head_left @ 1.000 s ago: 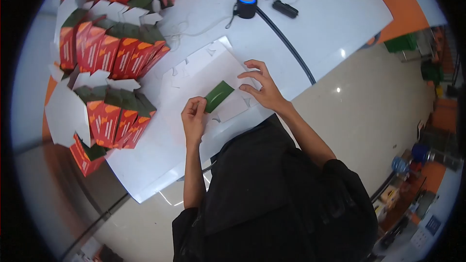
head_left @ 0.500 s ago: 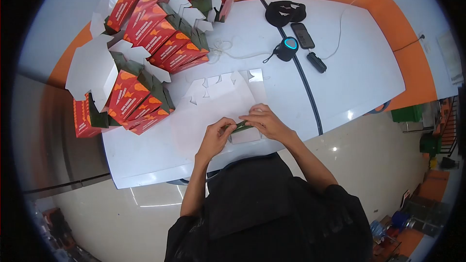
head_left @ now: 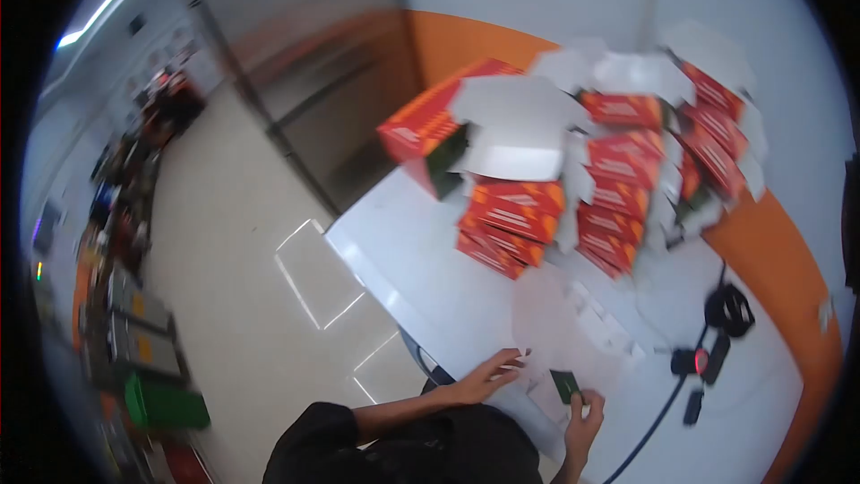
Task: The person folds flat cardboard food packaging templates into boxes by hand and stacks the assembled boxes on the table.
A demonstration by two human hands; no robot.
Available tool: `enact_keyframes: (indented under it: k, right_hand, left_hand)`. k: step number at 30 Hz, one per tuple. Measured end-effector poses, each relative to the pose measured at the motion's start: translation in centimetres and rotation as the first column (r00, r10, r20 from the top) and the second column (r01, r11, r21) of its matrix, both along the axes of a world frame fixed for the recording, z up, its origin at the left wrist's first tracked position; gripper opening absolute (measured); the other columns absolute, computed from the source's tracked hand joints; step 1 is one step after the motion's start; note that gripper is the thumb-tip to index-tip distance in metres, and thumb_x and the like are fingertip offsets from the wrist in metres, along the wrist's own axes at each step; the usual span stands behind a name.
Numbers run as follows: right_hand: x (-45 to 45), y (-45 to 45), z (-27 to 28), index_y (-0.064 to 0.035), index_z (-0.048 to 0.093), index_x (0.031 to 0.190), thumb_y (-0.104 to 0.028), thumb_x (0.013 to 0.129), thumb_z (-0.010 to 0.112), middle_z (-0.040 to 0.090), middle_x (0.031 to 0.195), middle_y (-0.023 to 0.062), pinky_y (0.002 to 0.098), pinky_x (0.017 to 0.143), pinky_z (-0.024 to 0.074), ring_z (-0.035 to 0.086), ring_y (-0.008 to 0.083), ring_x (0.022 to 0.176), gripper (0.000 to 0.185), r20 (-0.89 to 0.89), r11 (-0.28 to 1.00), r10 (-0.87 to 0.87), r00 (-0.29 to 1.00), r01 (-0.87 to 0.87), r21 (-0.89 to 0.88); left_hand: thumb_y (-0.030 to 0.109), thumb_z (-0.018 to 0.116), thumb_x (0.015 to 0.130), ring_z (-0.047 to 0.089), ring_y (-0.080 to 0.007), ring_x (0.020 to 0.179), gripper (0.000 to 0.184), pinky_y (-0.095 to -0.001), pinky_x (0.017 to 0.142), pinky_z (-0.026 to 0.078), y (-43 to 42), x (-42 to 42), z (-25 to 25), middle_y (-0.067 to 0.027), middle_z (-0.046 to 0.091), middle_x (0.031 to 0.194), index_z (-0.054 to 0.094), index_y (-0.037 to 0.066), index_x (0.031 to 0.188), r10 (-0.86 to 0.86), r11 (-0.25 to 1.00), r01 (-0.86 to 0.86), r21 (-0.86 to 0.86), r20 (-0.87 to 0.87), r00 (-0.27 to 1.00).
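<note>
A flat, unfolded carton blank (head_left: 560, 327) lies pale side up at the table's near side, with cut-out notches along its far edge. My right hand (head_left: 584, 417) is closed, pinching a dark green flap (head_left: 564, 385) between thumb and fingers at the blank's near end. Whether that flap is joined to the blank is blurred. To the left, my left hand (head_left: 488, 378) has its fingers stretched out beside the blank's near-left edge. Nothing shows in its grasp. Folded red and green cartons (head_left: 515, 215) with open white lids stand stacked beyond both hands.
A speaker with a red-lit ring (head_left: 690, 361), a phone (head_left: 717, 358), a small black device (head_left: 692, 408) and a black strap (head_left: 730, 309) lie at the right, near a dark cable (head_left: 658, 421). A steel cabinet (head_left: 331, 63) stands behind the table (head_left: 403, 242).
The view has swung left, showing more floor and cabinet. My hands, close together before, are now apart; the left has let go, while the right holds the green flap. The speaker ring turned from blue to red.
</note>
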State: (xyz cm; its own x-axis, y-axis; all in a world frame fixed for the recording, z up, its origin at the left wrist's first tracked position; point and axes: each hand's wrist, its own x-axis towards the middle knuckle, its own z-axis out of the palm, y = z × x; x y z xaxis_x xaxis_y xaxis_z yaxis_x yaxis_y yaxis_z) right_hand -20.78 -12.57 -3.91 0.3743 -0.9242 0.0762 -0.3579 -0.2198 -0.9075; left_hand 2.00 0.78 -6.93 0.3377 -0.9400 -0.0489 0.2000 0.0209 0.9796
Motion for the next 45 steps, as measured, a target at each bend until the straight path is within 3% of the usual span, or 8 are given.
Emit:
enact_keyframes:
  k: [13,19,28,34,40,42,43,45]
  right_hand:
    - [-2.3,-0.9,-1.1,0.0092,0.065,0.113,-0.004,0.100,0.065,0.073,0.099,0.0143,0.0302,0.082,0.0570,0.071,0.0181,0.086,0.018,0.116,0.935,0.188,0.975,-0.214,0.283]
    - [-2.1,-0.2,-0.4,0.0045,0.070,0.108,-0.002,0.093,0.071,0.068,0.093,0.0092,0.0311,0.077,0.0531,0.063,0.0160,0.081,0.016,0.122,0.944,0.083,0.989,-0.117,0.308]
    - [-2.2,-0.7,-0.3,0.0055,0.066,0.111,-0.001,0.095,0.069,0.068,0.104,0.0119,0.0323,0.083,0.0530,0.065,0.0182,0.089,0.018,-0.004,0.985,0.142,0.990,-0.141,0.098]
    - [-0.1,-0.2,-1.3,0.0073,0.059,0.124,-0.005,0.096,0.069,0.068,0.115,0.0146,0.0319,0.089,0.0523,0.065,0.0196,0.104,0.033,0.272,0.990,0.021,0.962,-0.058,0.128]
    - [0.7,-2.1,1.6,0.0064,0.054,0.132,-0.005,0.096,0.066,0.066,0.124,0.0168,0.0349,0.093,0.0533,0.065,0.0237,0.110,0.040,0.533,0.964,-0.226,0.815,0.108,0.244]
    - [1.0,-1.8,5.0,0.0053,0.066,0.118,-0.010,0.101,0.067,0.069,0.103,0.0134,0.0355,0.079,0.0562,0.067,0.0254,0.089,0.023,0.389,0.946,-0.163,0.907,0.256,-0.200]
    - [4.3,-0.1,12.5,0.0050,0.062,0.125,-0.011,0.100,0.068,0.070,0.110,0.0142,0.0387,0.075,0.0624,0.070,0.0255,0.094,0.030,0.792,0.933,-0.339,0.507,0.071,0.354]
    - [3.9,-0.8,13.3,0.0041,0.053,0.136,-0.006,0.097,0.064,0.066,0.122,0.0172,0.0419,0.092,0.0571,0.066,0.0288,0.111,0.042,0.809,0.903,-0.278,0.519,-0.146,0.404]
  left_hand:
    - [0.011,0.078,0.089,0.054,-0.0324,0.114,0.019,-0.0418,0.100,0.048,-7.4,-4.4,2.0,-0.0142,0.053,0.119,0.070,0.007,0.106,0.208,0.939,0.084,-0.334,0.745,0.633]
    - [0.007,0.077,0.086,0.053,-0.0328,0.116,0.021,-0.0434,0.101,0.046,-7.7,-5.3,1.7,-0.0138,0.054,0.119,0.072,0.008,0.106,0.324,0.912,-0.074,-0.403,0.600,0.732]
    - [0.017,0.072,0.094,0.046,-0.0348,0.129,0.014,-0.0505,0.110,0.039,-8.2,-3.5,5.1,-0.0139,0.050,0.130,0.072,0.008,0.104,0.003,0.920,0.289,-0.263,0.744,0.668]
    - [0.021,0.077,0.090,0.035,-0.0395,0.147,0.016,-0.0700,0.122,0.018,-8.9,-4.8,9.7,-0.0143,0.050,0.139,0.072,0.008,0.099,-0.142,0.726,0.625,-0.288,0.826,0.545]
    - [0.024,0.081,0.087,0.028,-0.0440,0.153,0.059,-0.0673,0.126,0.011,-7.9,-3.2,11.8,-0.0172,0.044,0.154,0.059,0.007,0.138,-0.029,0.772,0.365,-0.520,0.546,0.837]
    - [0.026,0.080,0.089,0.029,-0.0443,0.151,0.073,-0.0646,0.125,0.017,-8.2,-2.1,11.0,-0.0184,0.040,0.158,0.047,0.007,0.151,0.049,0.880,0.286,-0.380,0.670,0.740]
    - [0.026,0.080,0.089,0.032,-0.0430,0.150,0.070,-0.0629,0.125,0.020,-8.1,-1.9,10.8,-0.0191,0.042,0.157,0.049,0.006,0.149,0.049,0.924,0.254,-0.285,0.748,0.661]
    - [0.025,0.080,0.090,0.041,-0.0389,0.144,0.065,-0.0582,0.121,0.030,-7.9,-1.4,8.9,-0.0202,0.048,0.152,0.052,0.005,0.145,-0.030,0.981,0.166,-0.104,0.758,0.652]
